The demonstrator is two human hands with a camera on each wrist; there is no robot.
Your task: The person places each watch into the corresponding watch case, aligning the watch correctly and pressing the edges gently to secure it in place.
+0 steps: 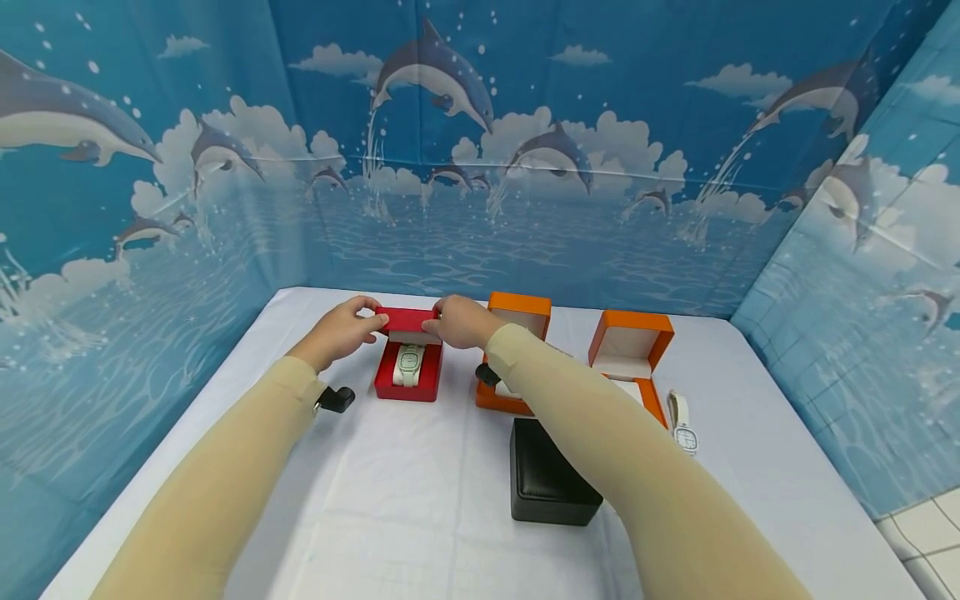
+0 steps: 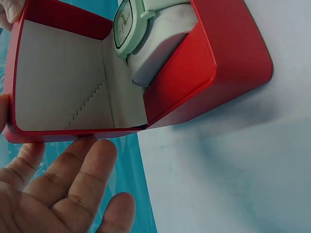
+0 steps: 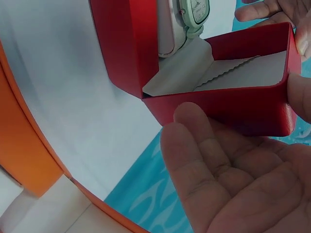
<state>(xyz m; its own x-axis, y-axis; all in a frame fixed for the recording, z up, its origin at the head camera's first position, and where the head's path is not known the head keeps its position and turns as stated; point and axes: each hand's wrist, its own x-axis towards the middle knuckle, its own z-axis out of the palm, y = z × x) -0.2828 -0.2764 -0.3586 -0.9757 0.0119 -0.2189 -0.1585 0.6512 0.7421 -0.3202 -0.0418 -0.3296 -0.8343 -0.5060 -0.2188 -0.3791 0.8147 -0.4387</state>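
Note:
A red watch box stands with its lid raised and its pale lining showing. Inside, a pale green watch is wrapped round a light cushion. My left hand pinches the lid at its left side, thumb on the edge and fingers behind, as the left wrist view shows. At the lid's right side my right hand pinches it likewise; in the right wrist view its fingers lie along the lid's outside. Neither hand touches the watch.
Two opened orange watch boxes, one partly behind my right arm and another further right, stand on the white table. A closed black box sits under the right forearm. A white-strapped watch lies at the right.

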